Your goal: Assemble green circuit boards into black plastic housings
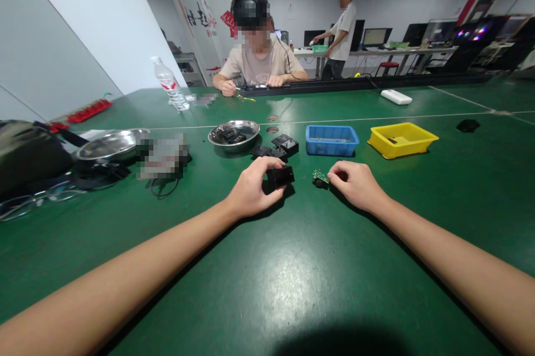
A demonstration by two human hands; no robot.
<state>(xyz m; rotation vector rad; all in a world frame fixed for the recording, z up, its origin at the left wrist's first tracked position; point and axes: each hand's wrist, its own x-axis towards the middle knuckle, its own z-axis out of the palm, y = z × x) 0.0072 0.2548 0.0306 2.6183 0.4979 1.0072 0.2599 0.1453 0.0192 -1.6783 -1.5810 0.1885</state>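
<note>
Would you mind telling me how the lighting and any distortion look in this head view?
Head view: overhead light glares off the green table; a dark shadow sits at the bottom edge; wide-angle distortion bends the table's edges; some areas are pixelated; the left hand and right hand stay sharp.

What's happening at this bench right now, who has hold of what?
A person at a green table works with both bare hands. The left hand grips a small black box-shaped part, held just above the tabletop. The right hand pinches a small green circuit board resting on the table beside it. Just beyond lie more black parts, a metal dish holding a few, a blue bin and a yellow bin. Across the table another person sits working; a third stands far back.
</note>
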